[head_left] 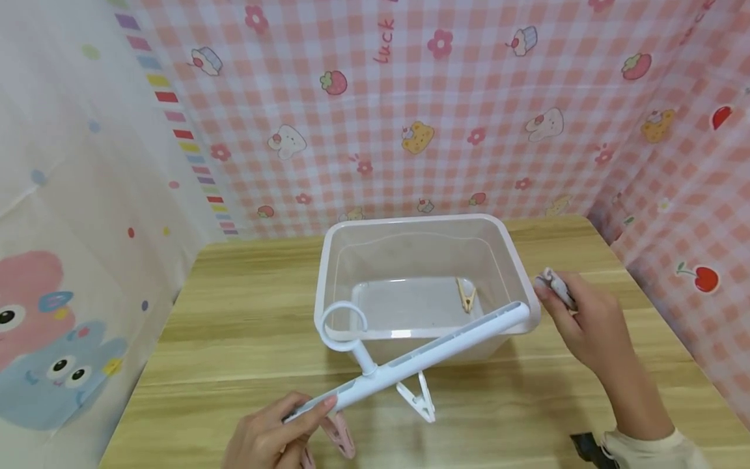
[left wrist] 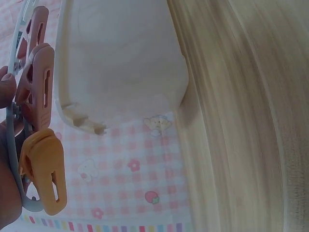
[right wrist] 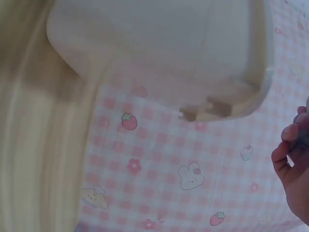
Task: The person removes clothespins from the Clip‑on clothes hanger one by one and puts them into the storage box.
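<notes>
My left hand (head_left: 272,433) grips one end of a pale blue-white clip hanger (head_left: 404,370), which has a round hook (head_left: 344,327) and slants up across the bin's front rim. Below its bar hang a white clip (head_left: 418,398) and a pink clip (head_left: 338,434). The left wrist view shows an orange clip (left wrist: 44,171) near the bar's end beside pink ones. A yellow clip (head_left: 466,296) shows over the bin's floor, just beyond the bar. Right of the bin, my right hand (head_left: 594,326) pinches a small folded grey-and-white item (head_left: 555,286), its kind unclear.
A translucent white plastic bin (head_left: 410,225) stands on the wood-grain table (head_left: 246,326), near its back edge. Pink checked cloth (head_left: 381,117) hangs behind and at the right; pale printed cloth (head_left: 105,195) hangs at the left. A black strap (head_left: 588,449) lies by the right sleeve.
</notes>
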`<act>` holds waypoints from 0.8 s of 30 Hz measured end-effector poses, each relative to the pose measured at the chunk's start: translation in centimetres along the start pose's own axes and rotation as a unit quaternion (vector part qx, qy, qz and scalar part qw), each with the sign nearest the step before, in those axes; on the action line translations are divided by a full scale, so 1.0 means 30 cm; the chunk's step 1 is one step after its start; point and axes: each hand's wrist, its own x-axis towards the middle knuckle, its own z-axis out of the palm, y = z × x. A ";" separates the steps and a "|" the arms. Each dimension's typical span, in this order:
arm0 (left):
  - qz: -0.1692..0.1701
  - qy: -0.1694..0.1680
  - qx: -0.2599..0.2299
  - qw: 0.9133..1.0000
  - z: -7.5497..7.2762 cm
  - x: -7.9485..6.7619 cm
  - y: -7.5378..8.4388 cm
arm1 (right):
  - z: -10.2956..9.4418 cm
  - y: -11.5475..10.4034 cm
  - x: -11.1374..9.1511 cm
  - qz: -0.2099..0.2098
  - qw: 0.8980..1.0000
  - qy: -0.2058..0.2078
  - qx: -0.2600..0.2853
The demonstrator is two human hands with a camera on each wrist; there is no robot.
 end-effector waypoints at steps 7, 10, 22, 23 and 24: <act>-0.010 -0.016 -0.020 1.000 0.012 -0.005 0.008 | 0.053 0.091 0.076 0.042 0.994 -0.105 -0.003; -0.027 -0.027 -0.020 0.999 0.007 -0.002 0.017 | 0.089 0.116 0.100 0.045 0.987 -0.152 -0.018; -0.032 -0.040 -0.004 0.999 -0.001 0.020 0.012 | 0.197 0.139 0.183 0.008 0.969 -0.244 -0.046; -0.032 -0.039 -0.004 0.999 0.000 0.021 0.011 | 0.204 0.137 0.192 0.009 0.967 -0.252 -0.042; -0.032 -0.039 -0.003 0.999 0.001 0.021 0.011 | 0.211 0.134 0.202 0.010 0.965 -0.260 -0.040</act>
